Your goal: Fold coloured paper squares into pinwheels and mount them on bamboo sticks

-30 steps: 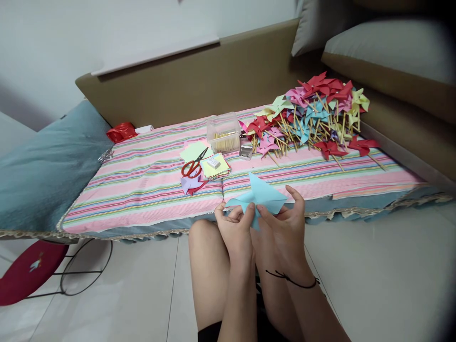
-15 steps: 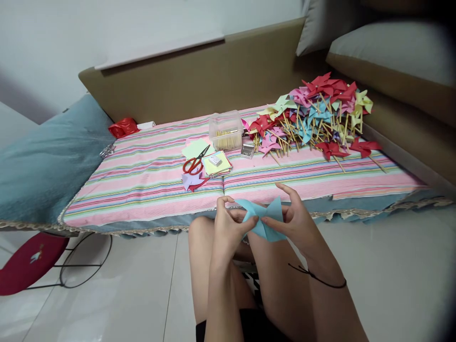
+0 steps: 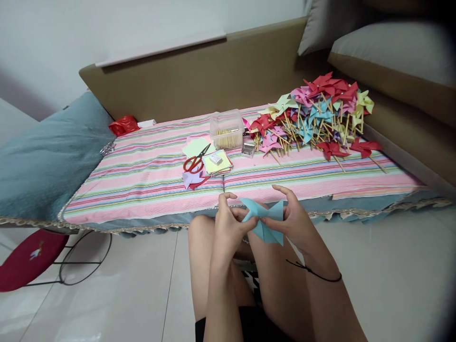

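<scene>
Grip: my left hand and right hand both pinch the blue paper, fingertips meeting at its centre.
Change: a second ago it lay flatter and higher; now it is folded in.
Pose: wrists together above my knees.
Beyond: striped cushion, scissors, pinwheel pile.

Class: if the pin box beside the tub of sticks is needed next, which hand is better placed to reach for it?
Probably the right hand: the pin box lies nearer its side, while the left hand pinches the blue paper at its centre.
</scene>
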`<state>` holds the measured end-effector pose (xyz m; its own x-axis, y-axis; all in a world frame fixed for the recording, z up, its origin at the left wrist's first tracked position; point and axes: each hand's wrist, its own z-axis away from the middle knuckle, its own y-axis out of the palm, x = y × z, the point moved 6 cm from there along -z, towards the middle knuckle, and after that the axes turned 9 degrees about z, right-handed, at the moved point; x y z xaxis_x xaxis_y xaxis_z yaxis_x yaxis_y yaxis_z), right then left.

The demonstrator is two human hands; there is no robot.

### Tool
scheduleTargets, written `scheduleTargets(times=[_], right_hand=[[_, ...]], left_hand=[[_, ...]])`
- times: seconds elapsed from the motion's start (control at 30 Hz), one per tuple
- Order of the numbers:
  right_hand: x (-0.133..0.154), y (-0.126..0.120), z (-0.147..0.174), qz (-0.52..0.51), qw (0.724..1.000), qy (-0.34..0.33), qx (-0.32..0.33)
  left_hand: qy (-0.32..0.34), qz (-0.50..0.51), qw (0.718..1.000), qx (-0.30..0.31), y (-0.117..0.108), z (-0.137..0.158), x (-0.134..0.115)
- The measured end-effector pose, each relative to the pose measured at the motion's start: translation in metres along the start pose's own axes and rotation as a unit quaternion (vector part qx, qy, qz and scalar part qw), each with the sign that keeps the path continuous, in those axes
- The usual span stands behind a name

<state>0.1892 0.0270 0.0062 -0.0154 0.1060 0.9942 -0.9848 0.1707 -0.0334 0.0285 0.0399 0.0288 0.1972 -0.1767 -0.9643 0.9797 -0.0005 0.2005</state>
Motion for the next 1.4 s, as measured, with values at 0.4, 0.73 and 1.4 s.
scheduleTargets(times=[0.4, 0.73, 1.4], right_hand=[[-0.009, -0.002, -0.008, -0.196, 0.971, 0.050, -0.127], [0.007, 0.019, 0.001, -0.224, 0.959, 0.048, -0.166], [0.009, 0.007, -0.003, 0.015, 0.985, -0.141, 0.095]], left_hand=[[-0.012, 0.178, 0.984, -0.005, 0.001, -0.009, 0.006], [0.027, 0.197, 0.976, -0.089, 0.021, -0.010, 0.011], [0.057, 0.276, 0.934, -0.218, -0.008, -0.013, 0.015]])
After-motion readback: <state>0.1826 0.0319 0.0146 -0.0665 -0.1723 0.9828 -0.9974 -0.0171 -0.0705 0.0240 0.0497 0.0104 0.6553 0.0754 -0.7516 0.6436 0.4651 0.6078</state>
